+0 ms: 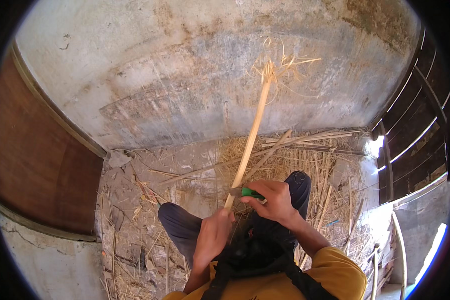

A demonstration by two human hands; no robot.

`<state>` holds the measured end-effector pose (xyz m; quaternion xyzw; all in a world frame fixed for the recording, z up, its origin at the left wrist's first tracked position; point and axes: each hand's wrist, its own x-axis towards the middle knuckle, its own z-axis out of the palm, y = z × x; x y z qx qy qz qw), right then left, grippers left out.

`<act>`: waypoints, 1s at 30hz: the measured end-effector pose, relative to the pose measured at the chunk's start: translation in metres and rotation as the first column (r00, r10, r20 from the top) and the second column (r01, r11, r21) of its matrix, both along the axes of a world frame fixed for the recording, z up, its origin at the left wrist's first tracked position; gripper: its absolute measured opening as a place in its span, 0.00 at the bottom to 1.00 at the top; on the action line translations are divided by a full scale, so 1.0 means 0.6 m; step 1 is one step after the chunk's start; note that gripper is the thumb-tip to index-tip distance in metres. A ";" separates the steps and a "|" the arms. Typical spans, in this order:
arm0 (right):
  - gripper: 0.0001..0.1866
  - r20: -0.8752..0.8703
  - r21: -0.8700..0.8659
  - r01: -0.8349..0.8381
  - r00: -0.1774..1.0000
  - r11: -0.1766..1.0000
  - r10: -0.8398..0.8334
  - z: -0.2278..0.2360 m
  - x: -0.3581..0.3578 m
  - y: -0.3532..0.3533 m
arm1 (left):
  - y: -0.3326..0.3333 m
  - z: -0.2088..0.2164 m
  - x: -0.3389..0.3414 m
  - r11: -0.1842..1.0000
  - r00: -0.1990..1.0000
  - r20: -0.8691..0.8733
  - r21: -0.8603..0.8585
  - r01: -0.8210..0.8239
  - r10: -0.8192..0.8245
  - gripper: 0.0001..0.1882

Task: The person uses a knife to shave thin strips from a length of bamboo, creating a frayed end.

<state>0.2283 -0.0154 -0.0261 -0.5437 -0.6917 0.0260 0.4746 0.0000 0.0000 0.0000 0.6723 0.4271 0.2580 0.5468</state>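
A long pale wooden stick (254, 127), bamboo-like, slants up and away from me toward the wall. Its near end is in the closed fingers of my left hand (214, 234). Thin curled shavings (271, 69) cling in a tuft to its far end. My right hand (274, 200) is wrapped round the green handle of a knife (249, 192). The blade lies against the stick just beyond my left hand; its edge is too small to make out.
Straw-like shavings (305, 167) and loose sticks (280, 150) litter the floor between my knees and the stained wall (175, 85). A brown panel (45, 150) stands at the left, dark slats (415, 125) at the right. Pale poles (400, 245) lean at lower right.
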 end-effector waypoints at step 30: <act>0.15 0.060 0.136 0.222 0.971 0.966 -0.231 0.045 0.050 0.027 | -0.031 -0.011 -0.010 0.965 0.994 -0.103 0.257 0.047 -0.021 0.19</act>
